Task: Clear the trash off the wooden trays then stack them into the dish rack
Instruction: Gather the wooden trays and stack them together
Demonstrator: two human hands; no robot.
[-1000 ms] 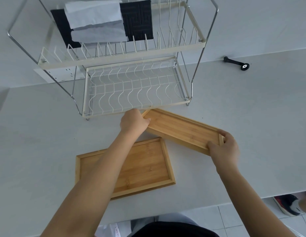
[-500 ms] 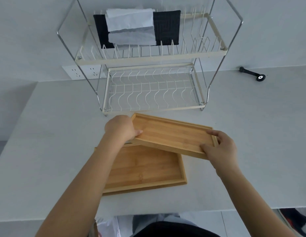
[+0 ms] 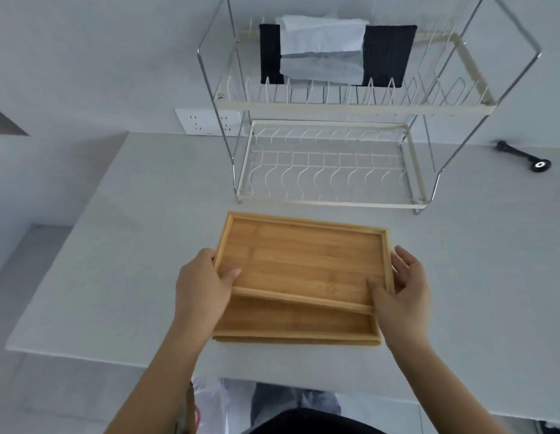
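Two bare wooden trays lie on the white counter in front of the dish rack. The upper tray [image 3: 303, 258] rests on the lower tray [image 3: 297, 321], shifted toward the rack and slightly skewed. My left hand [image 3: 203, 286] grips the upper tray's left edge, thumb inside. My right hand [image 3: 400, 286] holds its right edge with the thumb on the near rim and the fingers spread along the side. The two-tier wire dish rack [image 3: 328, 202] stands just beyond the trays; its lower tier holds nothing.
A black cloth and white paper towels [image 3: 322, 51] hang on the rack's upper tier. A small black tool [image 3: 523, 156] lies on the counter at the right. A wall socket [image 3: 206, 122] sits behind the rack's left leg. The counter's near edge runs just below the trays.
Both hands carried the held tray leftward and set it down onto the other tray. The camera view shifted, so the rack appears further right.
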